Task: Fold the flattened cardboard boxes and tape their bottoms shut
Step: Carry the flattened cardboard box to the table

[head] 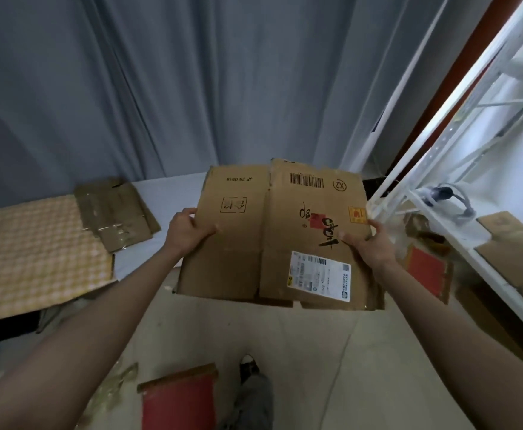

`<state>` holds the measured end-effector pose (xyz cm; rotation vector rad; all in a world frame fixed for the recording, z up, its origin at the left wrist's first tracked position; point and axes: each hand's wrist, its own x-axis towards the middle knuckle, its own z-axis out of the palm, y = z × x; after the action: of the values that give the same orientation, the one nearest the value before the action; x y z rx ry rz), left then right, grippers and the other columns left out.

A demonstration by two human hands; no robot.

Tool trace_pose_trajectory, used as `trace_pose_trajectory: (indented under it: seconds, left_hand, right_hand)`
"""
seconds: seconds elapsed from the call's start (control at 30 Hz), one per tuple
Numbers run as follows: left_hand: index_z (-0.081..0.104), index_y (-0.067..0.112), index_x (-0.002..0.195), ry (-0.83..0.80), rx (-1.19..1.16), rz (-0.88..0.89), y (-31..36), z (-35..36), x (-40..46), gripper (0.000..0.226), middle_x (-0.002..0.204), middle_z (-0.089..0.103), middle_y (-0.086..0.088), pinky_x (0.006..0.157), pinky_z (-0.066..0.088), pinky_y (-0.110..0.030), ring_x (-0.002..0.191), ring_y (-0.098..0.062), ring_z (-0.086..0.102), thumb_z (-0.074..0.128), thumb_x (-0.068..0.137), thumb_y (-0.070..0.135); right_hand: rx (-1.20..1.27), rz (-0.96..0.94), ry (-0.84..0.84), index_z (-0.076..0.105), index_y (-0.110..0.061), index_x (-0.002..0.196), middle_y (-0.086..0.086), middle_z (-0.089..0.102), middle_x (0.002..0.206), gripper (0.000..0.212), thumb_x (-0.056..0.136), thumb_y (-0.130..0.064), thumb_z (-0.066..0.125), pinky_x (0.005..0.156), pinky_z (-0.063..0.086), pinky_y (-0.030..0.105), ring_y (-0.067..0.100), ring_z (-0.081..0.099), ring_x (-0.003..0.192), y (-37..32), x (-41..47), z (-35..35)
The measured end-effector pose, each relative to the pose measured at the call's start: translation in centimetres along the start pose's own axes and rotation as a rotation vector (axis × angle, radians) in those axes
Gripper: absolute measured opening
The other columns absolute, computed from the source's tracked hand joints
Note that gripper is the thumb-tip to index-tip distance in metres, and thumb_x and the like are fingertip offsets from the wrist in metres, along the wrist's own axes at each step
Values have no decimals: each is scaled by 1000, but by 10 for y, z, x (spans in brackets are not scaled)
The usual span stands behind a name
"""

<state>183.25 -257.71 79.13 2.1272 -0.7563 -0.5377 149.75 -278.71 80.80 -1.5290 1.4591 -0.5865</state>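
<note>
Two bare hands are seen at the centre of the frame, both clamped on one flattened cardboard box (272, 234) that is held in the air above the pale floor (331, 352). The box's left edge is gripped by the left hand (187, 229), thumb laid over the printed face; its right edge is gripped by the right hand (367, 243) in the same way — thumb on top, fingers hidden behind. The box is held flat and unopened, with a barcode near its upper edge and a white shipping label (319, 276) at its lower right. At left of the frame, a second flattened box (116, 214) is laid on a white table (167, 193), partly beside a checked cloth (34, 252). A white metal rack (458, 187) is seen at right, and red-faced cardboard (179, 401) lies on the floor at bottom centre.
</note>
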Motion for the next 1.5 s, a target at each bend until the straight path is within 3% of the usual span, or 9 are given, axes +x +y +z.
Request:
trace_pose_trajectory:
  seconds: [0.13, 0.3, 0.43, 0.63, 0.77, 0.9, 1.07, 1.2, 1.5]
  left_hand:
    - [51, 8, 138, 55, -60, -68, -13, 4, 50, 80, 111, 65, -13, 87, 55, -42, 96, -27, 64, 85, 74, 41]
    - [54, 8, 134, 82, -129, -153, -26, -8, 102, 70, 100, 65, -5, 69, 50, -24, 81, -12, 62, 85, 76, 32]
    - [59, 6, 126, 126, -147, -222, -43, -27, 135, 65, 104, 70, -7, 76, 56, -29, 88, -18, 67, 88, 72, 28]
    - [63, 11, 117, 229, -165, -291, -55, -48, 164, 49, 99, 63, -3, 76, 46, -24, 89, -19, 61, 86, 75, 17]
    - [62, 7, 121, 279, -156, -395, -83, -62, 184, 68, 108, 68, -8, 73, 50, -21, 92, -20, 64, 91, 65, 30]
    - [57, 11, 130, 329, -100, -463, -125, -72, 213, 110, 118, 62, -10, 93, 52, -39, 105, -26, 62, 81, 37, 65]
    - [43, 8, 141, 381, 8, -541, -120, -85, 238, 93, 133, 48, -17, 104, 43, -37, 121, -33, 52, 91, 65, 34]
    - [41, 8, 141, 414, 58, -587, -136, -93, 249, 89, 135, 43, -15, 105, 43, -39, 122, -33, 50, 88, 70, 32]
    - [42, 8, 139, 405, 131, -604, -194, -135, 280, 86, 134, 44, -14, 100, 46, -42, 118, -32, 53, 88, 70, 32]
  right_hand:
    - [-23, -32, -75, 37, -22, 143, 9, 59, 127, 87, 73, -35, 87, 83, 54, 39, 28, 63, 106, -29, 63, 35]
    - [-99, -77, -158, 39, -21, 141, 8, 62, 121, 82, 75, -34, 85, 82, 54, 38, 25, 63, 99, -70, 126, 87]
    - [-142, -144, -220, 44, -19, 138, 6, 64, 123, 81, 72, -43, 85, 89, 56, 42, 28, 64, 106, -95, 163, 129]
    - [-139, -168, -312, 36, -28, 140, 9, 58, 133, 97, 61, -51, 89, 95, 54, 52, 31, 60, 115, -127, 207, 191]
    - [-164, -165, -392, 34, -31, 139, 10, 53, 136, 94, 65, -46, 89, 94, 54, 50, 32, 58, 117, -140, 232, 240]
    - [-151, -160, -451, 35, -25, 139, 9, 56, 131, 89, 69, -33, 89, 76, 54, 34, 26, 60, 106, -145, 256, 291]
    - [-184, -125, -501, 34, -28, 134, 8, 55, 127, 92, 61, -30, 91, 90, 56, 52, 31, 59, 111, -151, 282, 345]
    - [-228, -126, -544, 36, -19, 134, 7, 53, 128, 94, 59, -28, 92, 92, 52, 47, 30, 57, 115, -161, 288, 386]
    - [-257, -102, -539, 36, -27, 137, 7, 50, 135, 100, 55, -39, 93, 97, 49, 52, 31, 53, 121, -163, 276, 468]
